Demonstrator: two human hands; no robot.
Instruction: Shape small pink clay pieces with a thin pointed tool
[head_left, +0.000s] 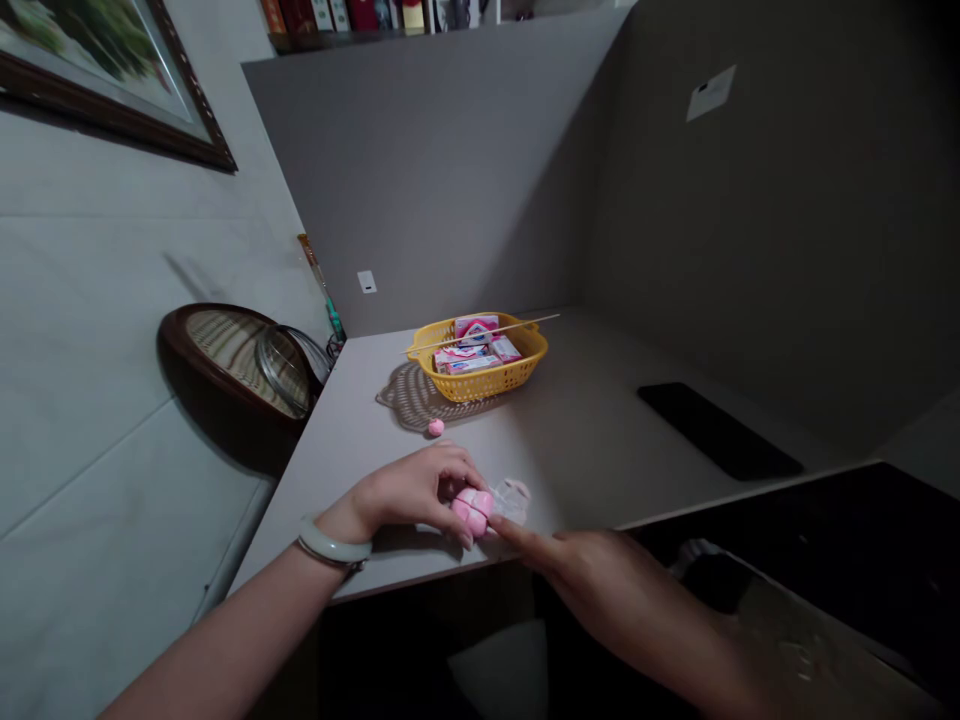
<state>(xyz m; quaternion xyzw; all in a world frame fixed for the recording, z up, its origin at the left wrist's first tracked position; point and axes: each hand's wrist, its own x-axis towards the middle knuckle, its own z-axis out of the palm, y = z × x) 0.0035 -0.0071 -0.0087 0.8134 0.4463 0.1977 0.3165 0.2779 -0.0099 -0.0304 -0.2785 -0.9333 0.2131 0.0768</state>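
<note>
A pink and white lump of what looks like modelling clay [472, 512], scored by grooves into several rounded lobes, is near the front edge of the table. The fingers and thumb of my left hand [424, 490] curl around its left side and grip it. My right hand [592, 565] comes in from the right with its index finger stretched out, the tip touching the lump's right side; its other fingers are mostly hidden. Just behind that fingertip lies a clear plastic piece [513, 497]. A small pink ball [436, 427] rests farther back on the table.
A yellow plastic basket [487, 382] with pink-and-white boxes and a thin stick [525, 322] across it stands at the back. A flat black object [716, 430] lies on the right of the table [337, 400]. A brown-rimmed woven tray [217, 380] leans at the left wall.
</note>
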